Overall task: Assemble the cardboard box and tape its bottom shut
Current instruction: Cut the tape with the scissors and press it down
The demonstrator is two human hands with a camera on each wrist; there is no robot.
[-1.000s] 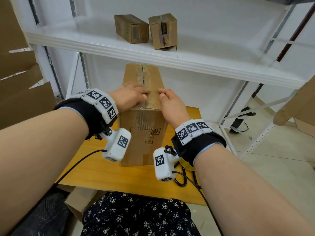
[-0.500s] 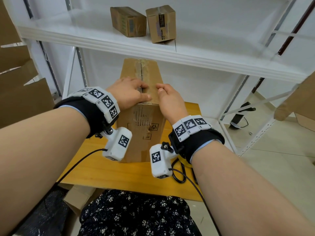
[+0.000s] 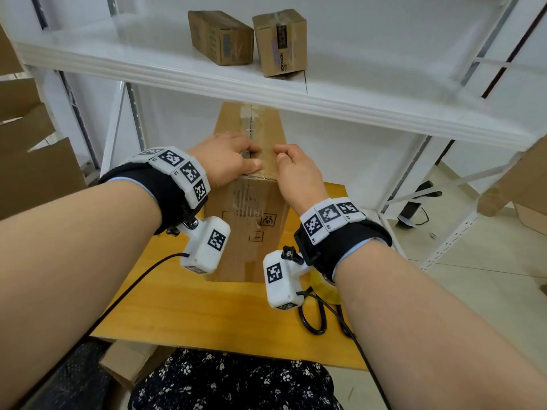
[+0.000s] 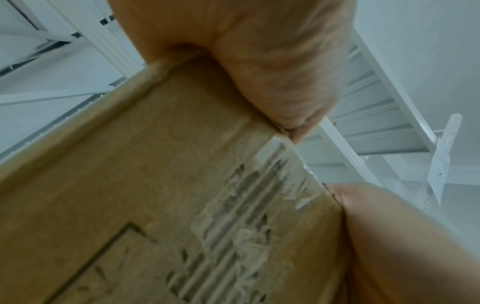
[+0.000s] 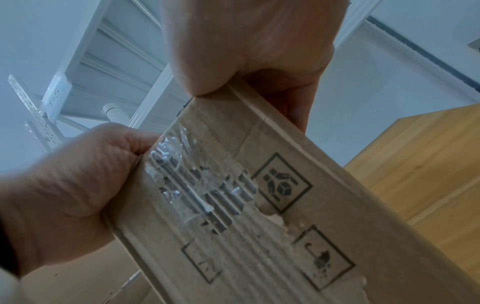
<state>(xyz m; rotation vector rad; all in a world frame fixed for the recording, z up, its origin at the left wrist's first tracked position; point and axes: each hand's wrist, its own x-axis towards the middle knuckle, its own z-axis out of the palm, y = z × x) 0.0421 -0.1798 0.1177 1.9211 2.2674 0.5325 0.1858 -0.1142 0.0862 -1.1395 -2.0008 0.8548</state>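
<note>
Cardboard box (image 3: pixel 248 232), one; hands (image 3: pixel 225 161), two

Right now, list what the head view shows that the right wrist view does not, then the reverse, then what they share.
Head view only: a lying small box and an upright small box on the white shelf, a tape roll by the right wrist, and the closed top seam. Right wrist view only: a paper label on the shelf frame, seen from below. Both: the cardboard box on the wooden table, gripped at its top end by the left hand and right hand.
</note>
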